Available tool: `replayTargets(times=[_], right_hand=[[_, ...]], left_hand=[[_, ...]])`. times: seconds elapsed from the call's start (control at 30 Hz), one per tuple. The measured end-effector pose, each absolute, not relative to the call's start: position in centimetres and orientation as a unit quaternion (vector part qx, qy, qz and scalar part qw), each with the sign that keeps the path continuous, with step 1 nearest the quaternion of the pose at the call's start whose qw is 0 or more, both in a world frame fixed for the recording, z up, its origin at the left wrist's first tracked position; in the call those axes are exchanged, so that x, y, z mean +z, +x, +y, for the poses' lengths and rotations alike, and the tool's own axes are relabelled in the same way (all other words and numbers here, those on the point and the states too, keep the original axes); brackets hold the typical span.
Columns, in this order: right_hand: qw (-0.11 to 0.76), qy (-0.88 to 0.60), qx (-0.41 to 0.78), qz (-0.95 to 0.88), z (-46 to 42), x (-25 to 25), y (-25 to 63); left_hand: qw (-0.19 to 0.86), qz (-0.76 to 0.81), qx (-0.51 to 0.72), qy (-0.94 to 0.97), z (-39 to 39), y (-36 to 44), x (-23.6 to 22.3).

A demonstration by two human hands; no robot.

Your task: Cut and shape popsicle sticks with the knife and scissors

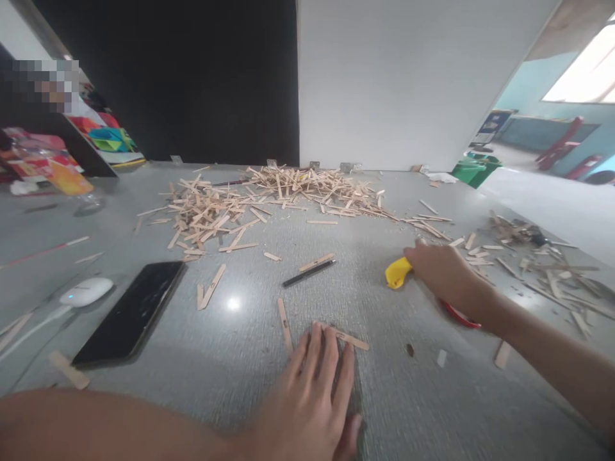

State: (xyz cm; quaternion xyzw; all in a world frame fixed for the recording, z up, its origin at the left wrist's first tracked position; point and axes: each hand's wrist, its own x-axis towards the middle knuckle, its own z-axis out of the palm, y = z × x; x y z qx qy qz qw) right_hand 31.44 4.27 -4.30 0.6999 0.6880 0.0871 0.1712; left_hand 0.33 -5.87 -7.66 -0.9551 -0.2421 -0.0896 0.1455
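Note:
My left hand (312,397) lies flat on the grey table (240,378) with fingers stretched out, their tips close to a short wooden stick (353,340) and another stick (285,325). My right hand (444,272) rests palm down over a yellow tool (396,273) with red handles (461,317); its fingers curl over the tool. A black pen (308,273) lies between the hands, beside a stick (317,262). A big heap of wooden sticks (269,195) covers the far middle of the table.
A black phone (132,312) and a white device with cable (86,291) lie at the left. Stick offcuts (538,256) litter the right side. Colourful items (48,166) sit far left. A white wall panel (408,83) stands behind, green bins (473,169) beyond.

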Motion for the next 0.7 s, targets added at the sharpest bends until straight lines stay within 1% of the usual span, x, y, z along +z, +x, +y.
replayTargets(times=[0.07, 0.17, 0.3, 0.37, 0.43, 0.53, 0.6, 0.7], right_hand=[[0.118, 0.683, 0.087, 0.716, 4.1, -4.4, 30.3], [0.009, 0.654, 0.054, 0.755, 3.4, -3.7, 28.7], [-0.161, 0.593, -0.073, 0.785, 2.3, -2.1, 27.1], [-0.229, 0.571, -0.155, 0.773, 1.8, -1.7, 26.4], [-0.272, 0.555, -0.247, 0.746, 1.1, -1.9, 25.7], [-0.302, 0.535, -0.375, 0.694, -0.4, -3.1, 24.3], [-0.322, 0.526, -0.416, 0.668, -1.5, -4.3, 23.4], [-0.341, 0.520, -0.434, 0.651, -3.0, -6.0, 22.7]], left_hand=[[0.139, -0.244, -0.089, -0.956, -5.9, 0.3, -7.7], [0.131, -0.245, -0.084, -0.957, -5.8, 0.2, -7.6], [0.098, -0.246, -0.069, -0.962, -5.6, 0.1, -7.4], [0.077, -0.247, -0.061, -0.964, -5.5, 0.1, -7.2], [0.059, -0.249, -0.054, -0.965, -5.5, 0.1, -7.1], [0.037, -0.256, -0.050, -0.965, -5.6, 0.0, -6.9], [0.020, -0.263, -0.050, -0.963, -5.7, -0.1, -6.9], [0.004, -0.269, -0.050, -0.962, -5.8, -0.1, -6.9]])
